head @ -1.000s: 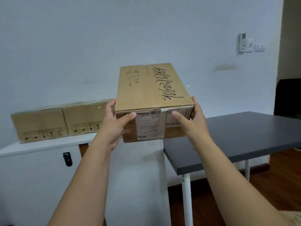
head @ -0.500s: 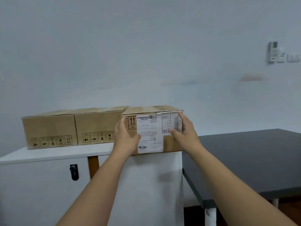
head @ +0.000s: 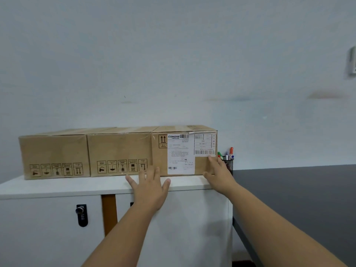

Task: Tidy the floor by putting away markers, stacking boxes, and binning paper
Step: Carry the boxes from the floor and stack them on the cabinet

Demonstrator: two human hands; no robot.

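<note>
Three cardboard boxes stand in a row on the white cabinet top (head: 57, 186) against the wall. The rightmost box (head: 183, 151) bears white shipping labels and touches the middle box (head: 119, 151); the left box (head: 54, 153) is beside that. My left hand (head: 150, 186) is spread flat with straight fingers in front of the seam between the middle and labelled boxes. My right hand (head: 219, 173) has straight fingers touching the labelled box's lower right front corner. A black mesh cup with markers (head: 227, 159) stands just behind that corner, partly hidden.
A dark grey table (head: 298, 199) adjoins the cabinet on the right. The cabinet front has a black lock (head: 81, 214) and a brown gap between doors. A white wall fitting (head: 352, 60) sits at the far right edge.
The labelled box went from held in the air to set down and pushed back in line with the other two. Both hands have loosened from its sides and now lie flat at its front.
</note>
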